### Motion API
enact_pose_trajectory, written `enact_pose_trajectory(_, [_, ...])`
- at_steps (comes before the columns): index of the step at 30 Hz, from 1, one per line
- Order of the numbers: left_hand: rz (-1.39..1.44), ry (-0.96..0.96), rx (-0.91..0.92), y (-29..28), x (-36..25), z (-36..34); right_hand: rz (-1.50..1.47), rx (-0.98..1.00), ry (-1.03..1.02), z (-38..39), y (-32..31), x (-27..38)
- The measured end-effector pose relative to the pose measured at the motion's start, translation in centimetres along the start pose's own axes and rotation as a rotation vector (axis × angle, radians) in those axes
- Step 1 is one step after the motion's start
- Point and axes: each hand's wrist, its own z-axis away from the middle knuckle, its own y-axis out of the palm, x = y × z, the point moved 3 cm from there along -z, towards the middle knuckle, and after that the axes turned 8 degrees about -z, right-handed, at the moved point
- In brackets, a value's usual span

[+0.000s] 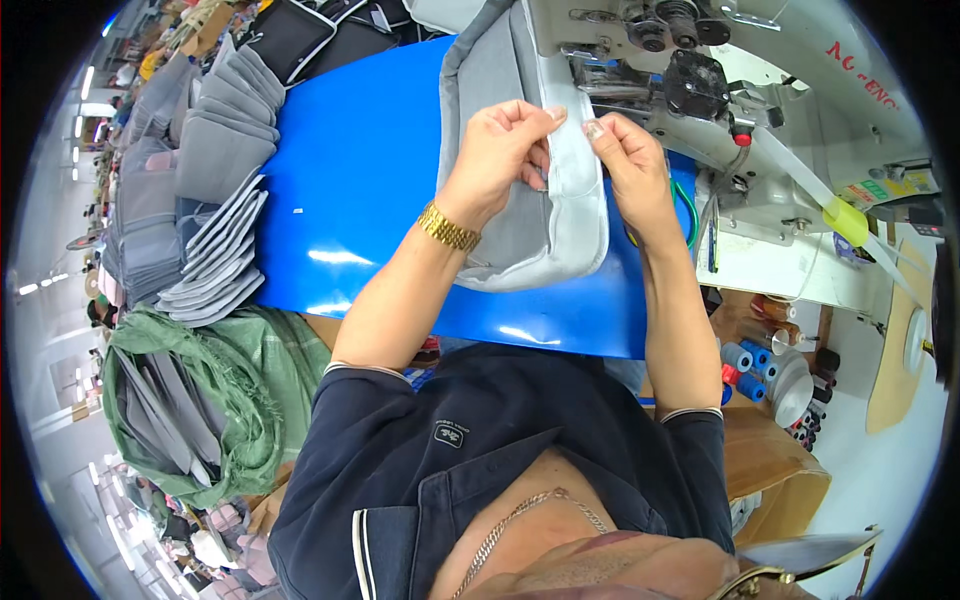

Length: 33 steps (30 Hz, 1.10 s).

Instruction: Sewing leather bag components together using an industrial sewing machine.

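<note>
A grey padded fabric piece (495, 250) with a raised border and a lighter band along its right side lies on a blue board, reaching up under the sewing machine. My left hand (510, 150), below a gold wristwatch, pinches the lighter band (572, 210) near its upper middle, fingers curled inside the piece. My right hand (630, 170) grips the band's outer edge just to the right, thumb close to the left one. Green-handled scissors (685, 210) lie partly hidden behind my right hand.
The machine (730, 140) stands at upper right. Stacked grey panels (215, 120) line the blue board's (350, 180) left edge; black pouches (290, 35) lie behind. A green sack (260, 400) of grey pieces sits lower left, thread spools (760, 365) and a cardboard box (780, 460) lower right.
</note>
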Motion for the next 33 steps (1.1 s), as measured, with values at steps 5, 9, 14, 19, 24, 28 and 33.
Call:
enact_pose_trajectory(5, [-0.027, 0.097, -0.01, -0.5, -0.6, -2.5, -0.001, -0.062, 0.096, 3.4, -2.9, 2.1])
enact_pose_trajectory(9, [-0.018, 0.115, -0.008, -0.7, -1.2, -2.8, 0.327, -0.322, 0.057, 8.9, -8.6, 7.0])
enact_pose_trajectory(14, [-0.111, 0.111, 0.027, -0.9, -1.3, -2.2, 0.612, -0.632, -0.114, 12.8, -16.8, 15.3])
enact_pose_trajectory(19, [-0.079, 0.171, 0.06, -1.1, -0.8, -2.7, 0.923, -0.733, -0.659, 9.5, -29.2, 25.4])
enact_pose_trajectory(24, [-0.078, 0.201, 0.007, -1.0, -0.1, -2.6, 1.564, -0.827, -0.352, 1.9, -46.3, 37.9])
enact_pose_trajectory(28, [0.071, 0.231, -0.017, -1.0, -0.2, -2.1, 1.306, -0.755, 0.051, -1.1, -53.4, 39.8])
enact_pose_trajectory(33, [-0.054, 0.227, -0.017, -1.2, 0.1, -2.2, 0.747, -0.898, -0.111, 2.5, -47.6, 35.3])
